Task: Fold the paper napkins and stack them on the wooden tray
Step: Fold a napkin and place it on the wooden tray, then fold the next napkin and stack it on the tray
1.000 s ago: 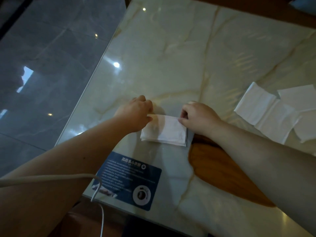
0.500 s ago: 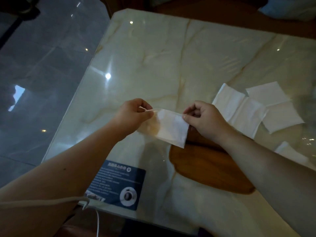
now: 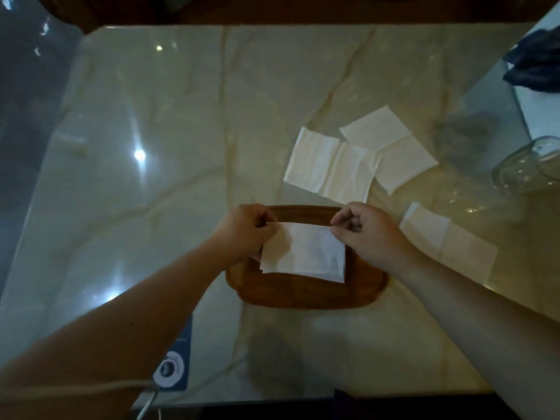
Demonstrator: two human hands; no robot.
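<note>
A folded white napkin [image 3: 306, 253] hangs over the wooden tray [image 3: 306, 294], which lies on the marble table in front of me. My left hand [image 3: 242, 230] pinches the napkin's top left corner and my right hand [image 3: 365, 230] pinches its top right corner. The napkin's lower edge reaches down over the middle of the tray; whether it touches the wood I cannot tell. Unfolded napkins lie beyond the tray: one long one [image 3: 330, 165], two overlapping squares [image 3: 391, 147], and another [image 3: 448, 244] to the right of my right hand.
The marble table [image 3: 169, 153] has a glass top. A clear glass vessel [image 3: 527, 168] lies at the right edge, dark cloth [image 3: 536, 65] behind it. A blue sticker [image 3: 177, 365] and a white cable [image 3: 148, 401] sit near the front left edge.
Both hands lifted the folded napkin off the table and carried it to the right, over the wooden tray. The view has swung so the tray is now centred.
</note>
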